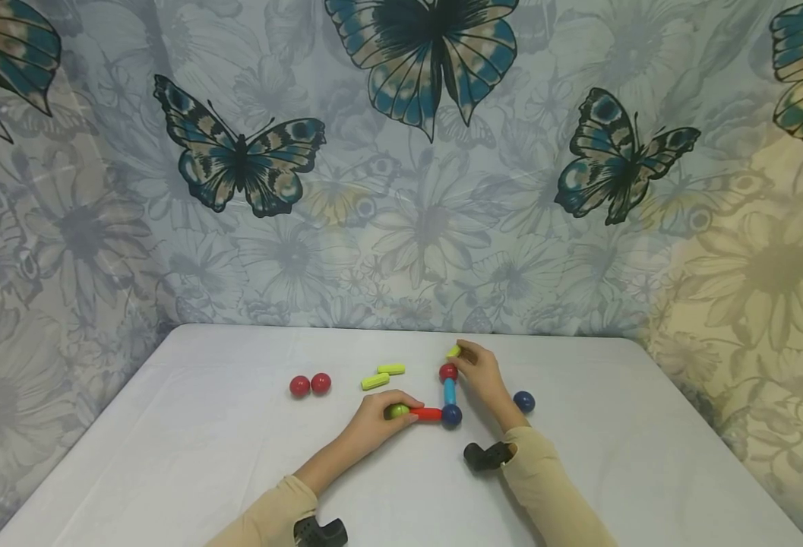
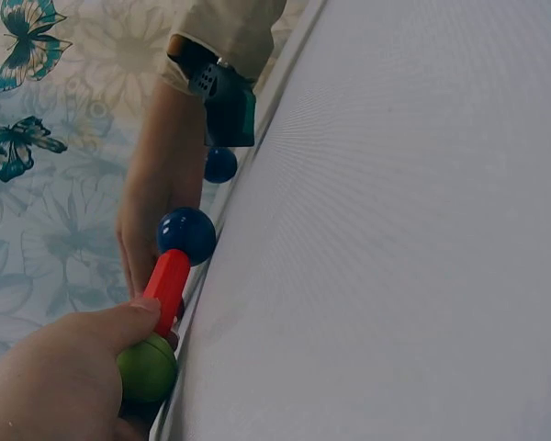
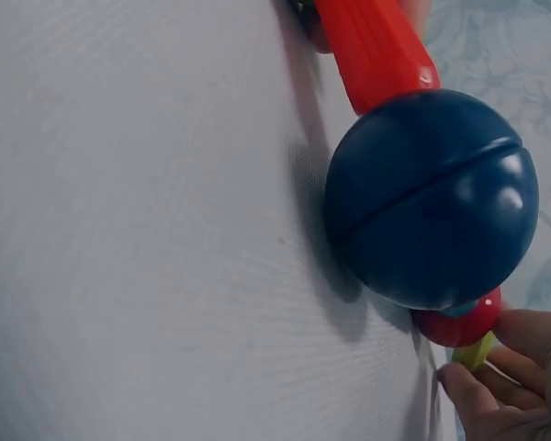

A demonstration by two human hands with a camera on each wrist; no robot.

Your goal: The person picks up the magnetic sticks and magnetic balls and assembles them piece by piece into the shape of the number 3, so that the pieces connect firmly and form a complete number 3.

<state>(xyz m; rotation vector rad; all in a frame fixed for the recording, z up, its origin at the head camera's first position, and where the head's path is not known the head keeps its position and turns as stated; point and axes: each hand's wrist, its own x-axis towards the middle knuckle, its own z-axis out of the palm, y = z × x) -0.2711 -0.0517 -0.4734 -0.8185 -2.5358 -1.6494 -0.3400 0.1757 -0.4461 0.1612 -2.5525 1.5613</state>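
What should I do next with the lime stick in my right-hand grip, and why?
Probably press the lime stick gently onto the red ball beside it: your right-hand grip holds it close to that ball, though I can't tell whether they're joined. Your left-hand grip holds the green ball and red stick, so it could brace against the push.

Looked like a small indoor booth or nook, in a home or a studio; could not be told which. Was bounded at the back and both sides by pale, curtain-like hangings printed with grey flowers and large teal-and-tan butterflies. Was furnished with a white worktop set close to the back hanging. Hinted at a recording set-up through black devices worn at both sleeves.
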